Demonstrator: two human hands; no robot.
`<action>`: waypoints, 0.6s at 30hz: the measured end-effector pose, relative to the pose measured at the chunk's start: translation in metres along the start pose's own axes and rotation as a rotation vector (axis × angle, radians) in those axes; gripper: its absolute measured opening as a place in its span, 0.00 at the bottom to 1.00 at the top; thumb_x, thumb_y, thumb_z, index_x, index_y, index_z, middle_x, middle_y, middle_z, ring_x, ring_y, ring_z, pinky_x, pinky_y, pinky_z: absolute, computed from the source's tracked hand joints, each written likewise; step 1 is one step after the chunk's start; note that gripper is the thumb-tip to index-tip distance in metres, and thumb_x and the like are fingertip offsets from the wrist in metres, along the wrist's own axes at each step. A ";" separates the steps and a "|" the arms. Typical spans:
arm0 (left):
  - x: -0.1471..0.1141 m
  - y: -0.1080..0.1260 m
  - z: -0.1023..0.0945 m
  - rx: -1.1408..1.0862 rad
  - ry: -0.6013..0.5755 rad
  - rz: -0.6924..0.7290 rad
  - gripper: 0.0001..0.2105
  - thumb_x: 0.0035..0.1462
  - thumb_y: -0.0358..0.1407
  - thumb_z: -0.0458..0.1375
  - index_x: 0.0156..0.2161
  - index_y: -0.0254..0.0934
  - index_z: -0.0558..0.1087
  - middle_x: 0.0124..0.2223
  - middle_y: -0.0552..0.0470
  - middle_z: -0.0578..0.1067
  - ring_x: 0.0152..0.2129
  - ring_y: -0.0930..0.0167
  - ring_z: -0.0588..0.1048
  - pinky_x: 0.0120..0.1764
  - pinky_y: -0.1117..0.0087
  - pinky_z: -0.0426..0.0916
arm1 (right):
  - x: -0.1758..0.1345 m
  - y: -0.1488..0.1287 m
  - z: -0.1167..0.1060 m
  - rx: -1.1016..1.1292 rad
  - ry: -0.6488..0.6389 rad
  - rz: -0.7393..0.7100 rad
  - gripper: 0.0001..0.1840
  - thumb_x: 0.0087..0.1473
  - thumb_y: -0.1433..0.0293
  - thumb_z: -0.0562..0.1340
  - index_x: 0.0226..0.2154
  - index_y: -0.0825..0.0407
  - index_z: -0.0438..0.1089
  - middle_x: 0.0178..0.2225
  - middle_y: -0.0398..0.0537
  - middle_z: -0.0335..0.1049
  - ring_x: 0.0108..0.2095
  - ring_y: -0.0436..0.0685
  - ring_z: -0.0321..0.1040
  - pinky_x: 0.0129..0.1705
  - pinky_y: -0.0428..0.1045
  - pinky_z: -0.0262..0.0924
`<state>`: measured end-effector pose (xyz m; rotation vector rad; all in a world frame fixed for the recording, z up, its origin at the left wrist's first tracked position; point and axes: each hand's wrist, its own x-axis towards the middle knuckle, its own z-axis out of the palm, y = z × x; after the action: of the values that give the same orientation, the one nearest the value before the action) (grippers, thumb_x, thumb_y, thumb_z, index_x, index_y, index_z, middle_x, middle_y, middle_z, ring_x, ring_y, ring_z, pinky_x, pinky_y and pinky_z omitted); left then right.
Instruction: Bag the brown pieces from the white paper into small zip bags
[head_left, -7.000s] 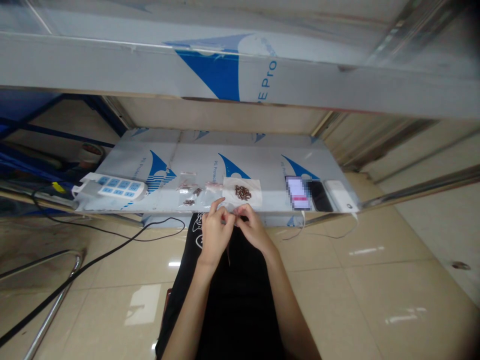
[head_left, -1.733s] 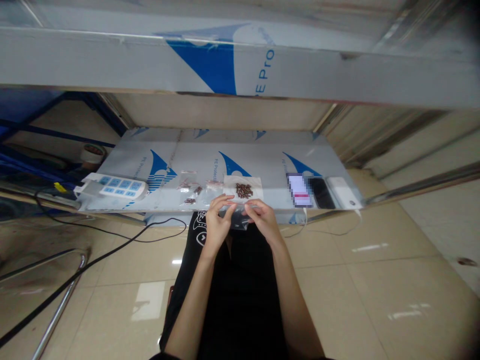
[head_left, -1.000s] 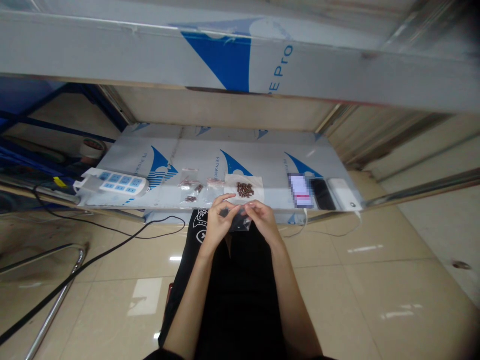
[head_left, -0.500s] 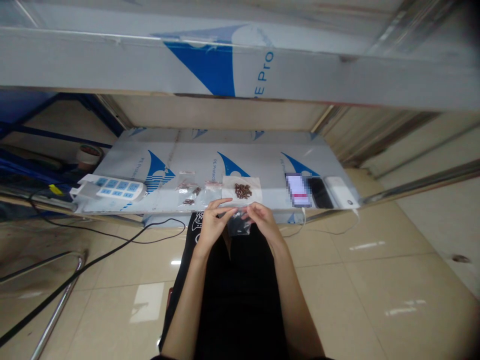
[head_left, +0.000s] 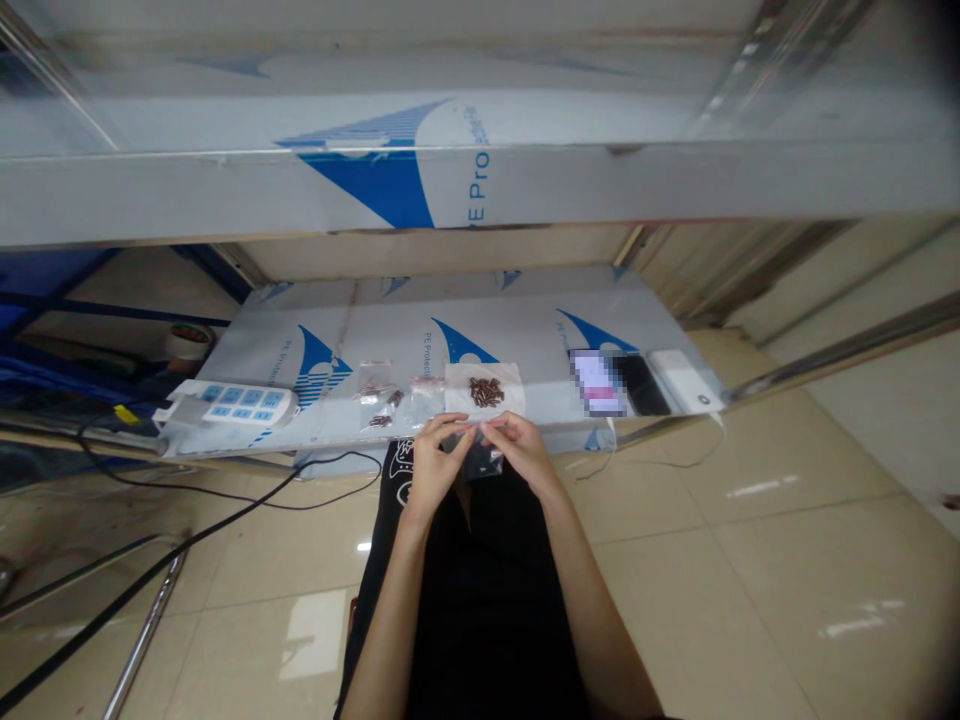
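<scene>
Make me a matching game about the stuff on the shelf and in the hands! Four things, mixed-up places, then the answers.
1. brown pile
2. black phone
3. clear bag above the lap
4. white strip with blue squares

A. between left hand and right hand
B. near the shelf's left end
C. on the white sheet
D. beside the lit phone

1-C, 2-D, 3-A, 4-B

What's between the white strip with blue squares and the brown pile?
The head view shows bare tabletop, then small clear bags, brown pieces among them, then the edge of the white sheet under the pile.
</scene>
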<state>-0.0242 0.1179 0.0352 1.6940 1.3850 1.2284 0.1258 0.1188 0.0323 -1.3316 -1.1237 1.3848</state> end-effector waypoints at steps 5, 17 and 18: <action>-0.002 0.004 0.008 -0.103 0.022 -0.080 0.07 0.52 0.38 0.57 0.31 0.36 0.74 0.37 0.49 0.75 0.37 0.70 0.73 0.43 0.68 0.66 | 0.002 0.004 0.005 -0.007 -0.003 0.019 0.18 0.44 0.55 0.62 0.30 0.52 0.67 0.26 0.47 0.72 0.28 0.55 0.71 0.24 0.45 0.63; 0.055 -0.050 -0.018 -0.226 0.062 -0.330 0.14 0.48 0.46 0.57 0.30 0.34 0.68 0.20 0.58 0.68 0.15 0.77 0.66 0.23 0.75 0.62 | 0.012 0.012 -0.025 0.065 0.191 0.077 0.23 0.42 0.55 0.63 0.40 0.49 0.67 0.37 0.46 0.71 0.31 0.53 0.71 0.21 0.42 0.64; 0.052 -0.044 -0.014 -0.230 0.043 -0.315 0.14 0.49 0.46 0.56 0.31 0.35 0.69 0.21 0.58 0.69 0.16 0.76 0.67 0.25 0.75 0.62 | 0.011 0.010 -0.023 0.063 0.170 0.067 0.23 0.43 0.55 0.63 0.41 0.49 0.68 0.38 0.47 0.71 0.31 0.53 0.71 0.22 0.42 0.64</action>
<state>-0.0532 0.1786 0.0152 1.2462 1.4121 1.1951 0.1480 0.1280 0.0199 -1.4239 -0.9227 1.3167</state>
